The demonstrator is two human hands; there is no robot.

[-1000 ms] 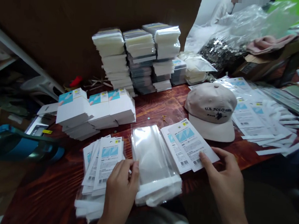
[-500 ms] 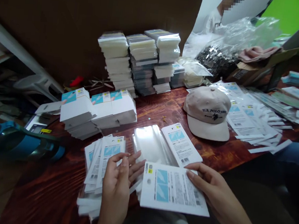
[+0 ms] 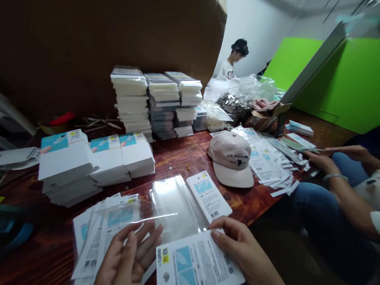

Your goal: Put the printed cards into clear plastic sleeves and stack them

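My right hand [image 3: 234, 241] pinches the upper right edge of a white printed card [image 3: 199, 267] between thumb and fingers. The card has blue pictures, a yellow label and a hanging hole. My left hand [image 3: 128, 257] is palm up to its left, fingers apart and slightly curled. A clear plastic sleeve edge passes by its fingertips; whether they touch it I cannot tell. Beyond the hands lies a pile of clear plastic sleeves [image 3: 178, 199], with a stack of matching cards [image 3: 208, 195] to its right. Overlapping sleeved cards [image 3: 91, 240] lie left of my left hand.
Stacks of white cards [image 3: 65, 158] stand at the left, taller packaged stacks [image 3: 130, 102] behind. A beige cap [image 3: 230, 157] sits right of centre. Past it lie loose cards and strips [image 3: 274, 172], near a co-worker's hands [image 3: 324, 158]. Another person [image 3: 230, 66] is farther back.
The view has swung right and up, showing the co-worker's arms. A clear sleeve edge now shows between my hands. My right hand keeps hold of the card.
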